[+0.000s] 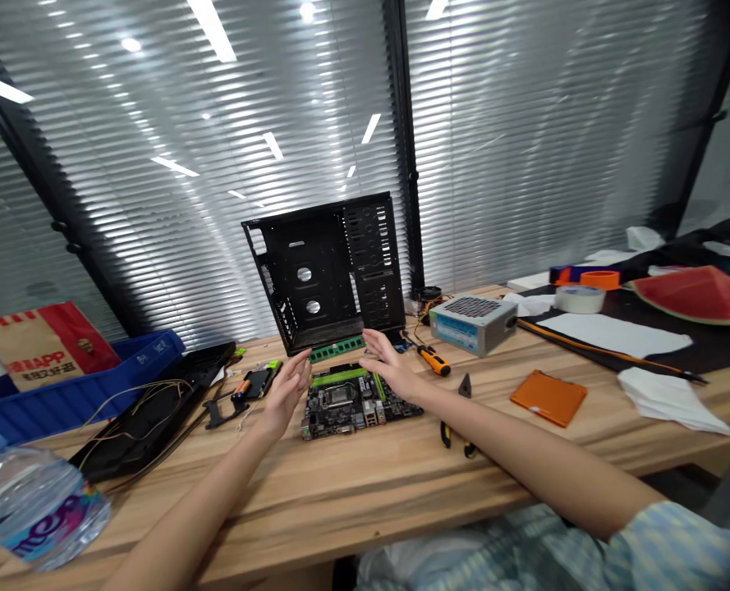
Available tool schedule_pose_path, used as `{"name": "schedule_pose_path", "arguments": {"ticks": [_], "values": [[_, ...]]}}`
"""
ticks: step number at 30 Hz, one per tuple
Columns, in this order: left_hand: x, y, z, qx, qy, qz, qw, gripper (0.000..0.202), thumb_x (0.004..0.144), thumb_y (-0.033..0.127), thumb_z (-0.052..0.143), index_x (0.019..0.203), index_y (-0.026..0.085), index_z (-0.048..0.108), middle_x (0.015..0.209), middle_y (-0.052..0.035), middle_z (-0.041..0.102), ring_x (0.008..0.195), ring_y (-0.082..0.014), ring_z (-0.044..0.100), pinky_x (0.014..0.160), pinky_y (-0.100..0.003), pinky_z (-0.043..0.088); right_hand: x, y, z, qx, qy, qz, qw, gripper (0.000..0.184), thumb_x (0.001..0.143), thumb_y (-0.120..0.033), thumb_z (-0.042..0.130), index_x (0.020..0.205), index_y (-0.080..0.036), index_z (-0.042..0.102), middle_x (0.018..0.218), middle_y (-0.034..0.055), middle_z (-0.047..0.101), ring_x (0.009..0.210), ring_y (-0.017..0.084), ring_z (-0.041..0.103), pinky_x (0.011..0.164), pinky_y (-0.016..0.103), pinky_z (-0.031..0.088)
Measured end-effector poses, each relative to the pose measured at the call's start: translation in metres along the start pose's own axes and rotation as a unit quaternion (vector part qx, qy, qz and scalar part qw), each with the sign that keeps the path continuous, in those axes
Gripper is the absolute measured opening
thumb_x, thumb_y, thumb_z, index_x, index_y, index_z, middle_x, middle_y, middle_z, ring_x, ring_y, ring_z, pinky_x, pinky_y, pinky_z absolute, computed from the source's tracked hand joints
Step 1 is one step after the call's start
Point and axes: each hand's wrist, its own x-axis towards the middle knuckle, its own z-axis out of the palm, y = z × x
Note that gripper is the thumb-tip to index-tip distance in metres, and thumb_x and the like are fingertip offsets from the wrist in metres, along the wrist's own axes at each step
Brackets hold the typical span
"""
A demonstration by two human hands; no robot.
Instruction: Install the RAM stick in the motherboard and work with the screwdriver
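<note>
A green memory stick point(337, 349) spans the gap between my two hands, above the far edge of the motherboard point(340, 397). At its left end, the fingertips of my left hand point(288, 392) grip it. My right hand point(390, 367) has the other end between fingers and thumb. Whether the stick touches a slot cannot be seen. The black and green motherboard lies flat on the wooden table, its ports facing me. Behind it stands an open black computer case point(321, 263).
Right of the board are an orange screwdriver point(433, 359), pliers point(444, 435), a power supply point(472, 322) and an orange pouch point(549, 397). To the left are a black panel point(149, 419), a blue bin point(136, 361) and a water bottle point(38, 505).
</note>
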Motion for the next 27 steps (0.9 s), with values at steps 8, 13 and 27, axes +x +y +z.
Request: {"name": "schedule_pose_path", "arguments": {"ticks": [8, 13, 27], "values": [[0.002, -0.001, -0.003, 0.01, 0.014, -0.031, 0.999, 0.064, 0.076, 0.052, 0.064, 0.133, 0.026, 0.053, 0.152, -0.0095, 0.037, 0.14, -0.0368, 0.03, 0.111, -0.052, 0.027, 0.002, 0.004, -0.003, 0.003, 0.017, 0.009, 1.0, 0.072, 0.075, -0.058, 0.066, 0.135, -0.029, 0.039, 0.151, 0.0118, 0.034, 0.139, 0.028, 0.033, 0.114, 0.051, 0.026], [0.002, 0.001, 0.0, -0.013, 0.042, -0.065, 0.997, 0.061, 0.074, 0.051, 0.068, 0.128, 0.026, 0.055, 0.152, -0.0085, 0.038, 0.137, -0.0358, 0.035, 0.107, -0.046, 0.033, 0.005, 0.009, -0.001, 0.019, 0.052, 0.023, 0.998, 0.066, 0.074, -0.055, 0.068, 0.13, -0.028, 0.046, 0.147, 0.0107, 0.041, 0.135, 0.027, 0.039, 0.112, 0.046, 0.029], [0.007, 0.006, 0.001, -0.065, 0.104, -0.178, 0.976, 0.045, 0.084, 0.04, 0.056, 0.126, 0.022, 0.055, 0.14, -0.008, 0.053, 0.116, -0.0267, 0.057, 0.086, -0.033, 0.046, 0.007, -0.009, -0.002, 0.007, 0.119, 0.141, 0.983, 0.037, 0.072, -0.034, 0.065, 0.106, -0.023, 0.054, 0.123, 0.0075, 0.058, 0.106, 0.021, 0.057, 0.085, 0.035, 0.047]]}}
